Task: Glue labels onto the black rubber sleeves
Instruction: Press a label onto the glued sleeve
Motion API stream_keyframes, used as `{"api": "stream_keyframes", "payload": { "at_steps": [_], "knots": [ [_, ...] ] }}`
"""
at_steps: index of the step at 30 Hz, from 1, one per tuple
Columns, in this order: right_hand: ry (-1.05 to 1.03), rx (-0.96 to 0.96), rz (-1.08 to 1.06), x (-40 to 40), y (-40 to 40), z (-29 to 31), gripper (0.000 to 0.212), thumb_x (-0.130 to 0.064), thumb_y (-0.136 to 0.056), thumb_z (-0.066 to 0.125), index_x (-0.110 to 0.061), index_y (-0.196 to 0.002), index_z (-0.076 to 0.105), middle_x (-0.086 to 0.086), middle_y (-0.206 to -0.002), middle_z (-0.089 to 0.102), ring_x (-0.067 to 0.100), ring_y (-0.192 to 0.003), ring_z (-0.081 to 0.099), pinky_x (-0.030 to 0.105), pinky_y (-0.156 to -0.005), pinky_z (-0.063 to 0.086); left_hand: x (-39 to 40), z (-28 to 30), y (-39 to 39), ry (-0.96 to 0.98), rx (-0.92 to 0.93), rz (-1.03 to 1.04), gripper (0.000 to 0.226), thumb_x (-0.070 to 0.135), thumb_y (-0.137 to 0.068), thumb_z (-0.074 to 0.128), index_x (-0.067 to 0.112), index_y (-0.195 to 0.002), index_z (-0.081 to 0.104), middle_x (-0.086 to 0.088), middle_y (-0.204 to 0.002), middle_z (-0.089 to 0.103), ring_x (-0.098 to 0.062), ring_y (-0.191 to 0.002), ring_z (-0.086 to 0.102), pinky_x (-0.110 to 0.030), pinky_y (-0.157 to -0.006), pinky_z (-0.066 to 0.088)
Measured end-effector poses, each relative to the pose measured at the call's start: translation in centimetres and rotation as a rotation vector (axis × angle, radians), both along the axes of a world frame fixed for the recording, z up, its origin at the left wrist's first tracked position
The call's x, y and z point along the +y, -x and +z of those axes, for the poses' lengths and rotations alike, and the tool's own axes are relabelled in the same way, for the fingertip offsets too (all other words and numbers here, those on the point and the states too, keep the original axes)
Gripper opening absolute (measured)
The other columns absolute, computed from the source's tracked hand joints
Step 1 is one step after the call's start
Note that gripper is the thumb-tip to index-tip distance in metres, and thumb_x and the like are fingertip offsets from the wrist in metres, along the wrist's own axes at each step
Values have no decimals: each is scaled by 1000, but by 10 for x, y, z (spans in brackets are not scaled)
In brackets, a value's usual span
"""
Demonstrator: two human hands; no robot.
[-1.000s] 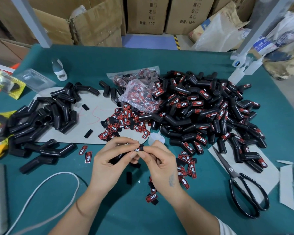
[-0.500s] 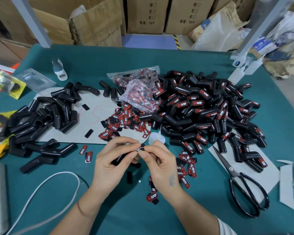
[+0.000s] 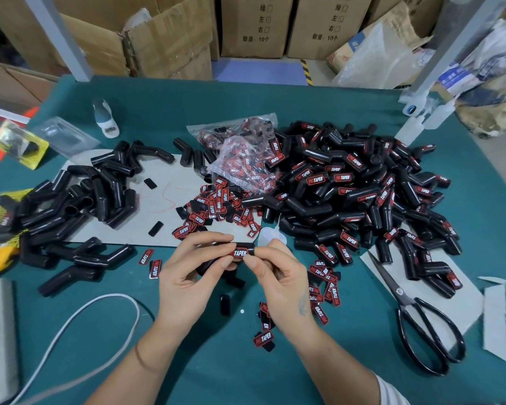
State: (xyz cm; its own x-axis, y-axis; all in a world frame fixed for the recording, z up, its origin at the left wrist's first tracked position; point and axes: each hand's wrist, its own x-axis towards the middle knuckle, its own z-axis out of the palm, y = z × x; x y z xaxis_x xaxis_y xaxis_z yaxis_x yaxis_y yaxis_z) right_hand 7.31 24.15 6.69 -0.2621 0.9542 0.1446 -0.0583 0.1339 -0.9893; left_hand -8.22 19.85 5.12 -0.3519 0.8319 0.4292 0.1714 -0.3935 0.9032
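Note:
Both hands hold one black rubber sleeve (image 3: 247, 247) above the front middle of the green table. My left hand (image 3: 192, 273) grips its lower body. My right hand (image 3: 278, 276) pinches its upper end, thumb beside the red-and-black TAPER label (image 3: 239, 253) that lies on the sleeve. Bare black sleeves (image 3: 70, 206) are heaped at the left. Labelled sleeves (image 3: 360, 194) form a big pile at the right. Loose labels (image 3: 216, 209) are scattered behind the hands and others (image 3: 323, 283) lie to the right of my right hand.
Black scissors (image 3: 415, 317) lie at the right on grey card. A clear bag of labels (image 3: 246, 159) sits at the centre back, a glue bottle (image 3: 104, 118) at the back left, a small white bottle (image 3: 270, 233) just behind the hands. A white cord (image 3: 79, 325) curves at the front left.
The sleeve has turned in my fingers, so the TAPER label now faces up. Both hands stay in the same place.

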Motion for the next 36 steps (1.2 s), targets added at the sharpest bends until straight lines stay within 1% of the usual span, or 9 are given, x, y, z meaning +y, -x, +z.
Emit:
{"api": "stream_keyframes", "payload": {
  "at_steps": [3,10,17,20,23,26,30,32,36],
  "knots": [
    [19,-2,15,0,0,2,19,-31,-94,69,-14,-91,77,-3,-75,46,5,-69,43,16,-66,36,0,2,0,-16,35,10,19,26,-100,73,12,-112,77,-1,-119,71,-27,-103,71,-32,-80,64],
    [121,54,124,4,0,5,10,-33,-94,70,-33,-100,77,-7,-78,47,12,-66,47,20,-68,44,2,2,-1,-92,256,88,12,7,-94,71,10,-104,77,-10,-116,69,-21,-107,69,-31,-91,57],
    [226,105,183,6,-2,1,8,-38,-96,73,-31,-96,76,-13,-74,58,10,-63,54,25,-68,51,4,-4,4,-196,430,108,16,-1,-93,71,6,-106,78,-15,-116,68,-21,-109,69,-27,-92,53],
    [258,118,189,6,-2,1,17,-44,-94,74,-27,-95,75,-8,-68,59,13,-63,55,29,-71,52,4,-8,6,-201,432,120,16,0,-95,72,4,-109,78,-14,-117,69,-20,-109,69,-26,-92,53],
    [264,110,185,7,-3,1,13,-40,-95,73,-27,-91,74,-9,-67,60,12,-62,56,27,-71,53,4,-8,5,-216,415,107,15,5,-98,71,7,-113,74,-7,-121,68,-19,-109,69,-26,-92,53],
    [261,105,177,8,-3,1,10,-33,-96,71,-26,-89,73,-9,-65,59,9,-61,56,26,-70,52,3,-6,1,-154,294,78,16,8,-97,71,13,-112,75,-3,-121,68,-23,-106,69,-29,-83,58],
    [238,112,158,6,-2,5,9,-28,-96,69,-27,-90,75,-11,-76,68,8,-62,56,22,-69,51,1,0,-6,68,-104,-40,28,16,-93,72,29,-118,70,-1,-118,70,-23,-88,71,-27,-64,59],
    [210,102,148,5,-1,5,10,-23,-97,68,-26,-92,76,-10,-84,70,9,-64,59,22,-69,52,2,0,-4,141,-220,-64,24,21,-91,76,26,-114,71,-2,-113,72,-20,-77,68,-26,-62,57],
    [169,103,148,4,2,6,16,-17,-97,69,-30,-91,77,-14,-88,67,9,-67,61,27,-71,55,4,-1,-2,184,-353,-106,27,45,-87,84,23,-101,78,-5,-110,70,-19,-81,63,-25,-63,54]
  ]
}}
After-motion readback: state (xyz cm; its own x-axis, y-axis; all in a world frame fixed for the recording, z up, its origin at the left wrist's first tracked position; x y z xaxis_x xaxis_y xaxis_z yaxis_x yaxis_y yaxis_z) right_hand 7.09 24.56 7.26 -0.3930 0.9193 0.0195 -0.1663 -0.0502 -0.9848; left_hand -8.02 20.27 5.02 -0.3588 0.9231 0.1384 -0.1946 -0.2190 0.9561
